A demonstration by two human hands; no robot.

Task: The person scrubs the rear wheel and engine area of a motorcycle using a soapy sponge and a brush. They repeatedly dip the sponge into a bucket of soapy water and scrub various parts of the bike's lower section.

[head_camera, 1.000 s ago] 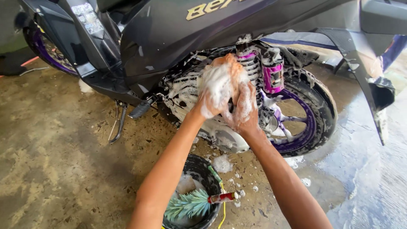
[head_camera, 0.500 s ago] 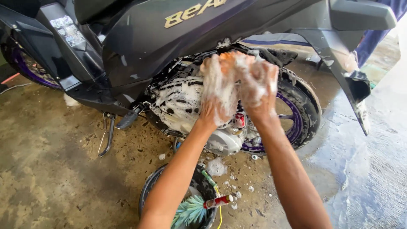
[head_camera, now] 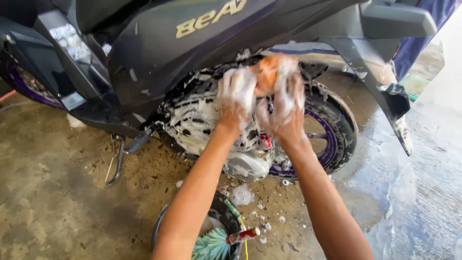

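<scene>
Both my hands are covered in white foam and are closed together on an orange sponge (head_camera: 267, 71). My left hand (head_camera: 237, 96) grips its left side and my right hand (head_camera: 285, 103) wraps its right side. They are raised in front of the soapy engine case (head_camera: 192, 118) of a dark scooter (head_camera: 159, 48), just above and left of the rear wheel (head_camera: 332, 130) with its purple rim.
Below my arms stands a black bucket (head_camera: 224, 219) with a green brush (head_camera: 211, 245) in it. The scooter's side stand (head_camera: 115, 161) rests on the wet, muddy concrete floor (head_camera: 57, 202). Foam blobs (head_camera: 241, 195) lie under the engine. The rear mudguard (head_camera: 399, 120) hangs at right.
My hands with the sponge have lifted slightly, squeezing it together. The view has shifted so the scooter sits further left and closer.
</scene>
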